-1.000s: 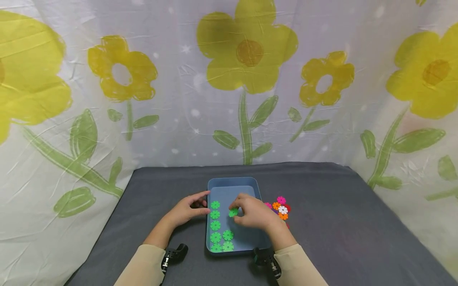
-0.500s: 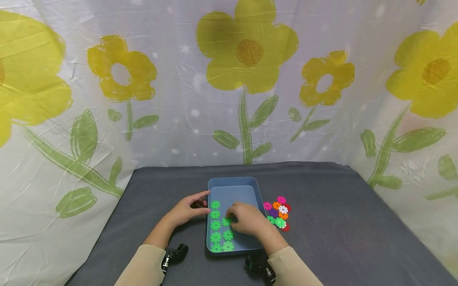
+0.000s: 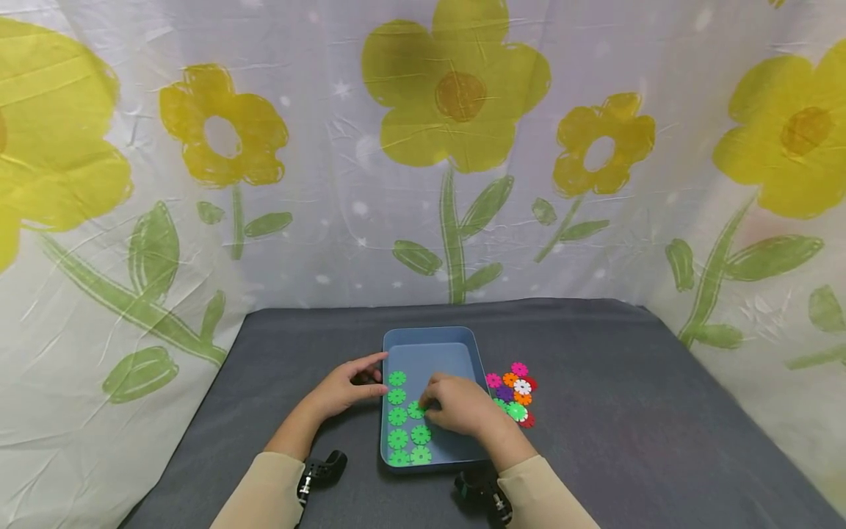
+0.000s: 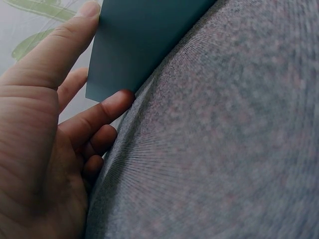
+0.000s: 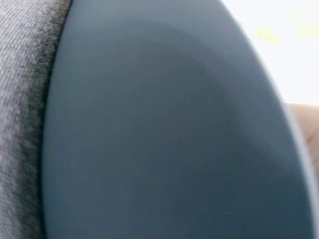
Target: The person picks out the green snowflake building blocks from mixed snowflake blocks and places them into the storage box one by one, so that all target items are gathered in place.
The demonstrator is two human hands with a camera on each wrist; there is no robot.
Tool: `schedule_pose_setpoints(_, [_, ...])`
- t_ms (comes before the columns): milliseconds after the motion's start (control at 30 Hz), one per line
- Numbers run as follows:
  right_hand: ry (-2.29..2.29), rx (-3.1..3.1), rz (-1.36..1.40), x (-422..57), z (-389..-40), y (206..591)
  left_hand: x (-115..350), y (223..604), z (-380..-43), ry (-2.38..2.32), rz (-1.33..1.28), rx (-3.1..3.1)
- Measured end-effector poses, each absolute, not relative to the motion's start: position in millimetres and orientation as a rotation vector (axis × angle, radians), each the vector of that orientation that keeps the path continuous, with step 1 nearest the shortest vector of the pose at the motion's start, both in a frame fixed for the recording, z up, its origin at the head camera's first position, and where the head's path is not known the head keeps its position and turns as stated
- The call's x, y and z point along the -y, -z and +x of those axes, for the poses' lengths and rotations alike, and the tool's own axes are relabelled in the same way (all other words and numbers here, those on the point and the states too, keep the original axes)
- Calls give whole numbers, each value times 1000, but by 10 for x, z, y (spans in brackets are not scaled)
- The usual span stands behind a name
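In the head view a blue tray (image 3: 436,355) lies on the table. Green notched plastic discs (image 3: 397,416) form a column along its left wall, with a shorter second column beside it. My left hand (image 3: 342,389) touches the outside of the left wall with thumb and fingertip; the left wrist view shows this hand (image 4: 40,134) against the tray wall (image 4: 134,45). Inside the tray my right hand (image 3: 459,405) has curled fingers on a green notched disc (image 3: 415,409) at the top of the second column. The right wrist view shows mostly the tray's outer wall (image 5: 164,129), hiding the fingers.
Right of the tray lies a loose pile of notched discs, among them a white disc (image 3: 522,386), a purple disc (image 3: 505,394) and an orange disc (image 3: 523,399). A dark grey cloth (image 3: 595,411) covers the table. A flower-printed curtain (image 3: 330,184) hangs behind.
My right hand has moved left and toward me inside the tray, bringing the green disc to the top of the second column. In the last half second it barely moves. The left hand stays put.
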State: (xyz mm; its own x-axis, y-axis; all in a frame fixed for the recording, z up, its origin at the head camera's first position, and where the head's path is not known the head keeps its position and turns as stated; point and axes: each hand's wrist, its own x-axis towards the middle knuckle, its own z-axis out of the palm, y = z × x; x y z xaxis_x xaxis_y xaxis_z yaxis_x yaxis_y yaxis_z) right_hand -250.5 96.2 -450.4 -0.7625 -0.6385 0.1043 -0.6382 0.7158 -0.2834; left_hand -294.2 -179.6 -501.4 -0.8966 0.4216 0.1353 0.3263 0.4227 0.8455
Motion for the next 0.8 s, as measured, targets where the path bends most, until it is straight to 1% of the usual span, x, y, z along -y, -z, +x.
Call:
schedule_pose_setpoints(200, [579, -2889, -1044, -1037, -2492, 4374, 1796, 5037, -2952, -1495, 681, -2567])
schedule_pose_setpoints(567, [782, -2917, -1086, -1320, -2473, 4143, 1790, 5041, -2964, -1490, 627, -2574])
schedule_pose_setpoints(800, [876, -2938, -945, -1589, -2520, 4059, 1792, 5046, -2969, -1501, 624, -2564])
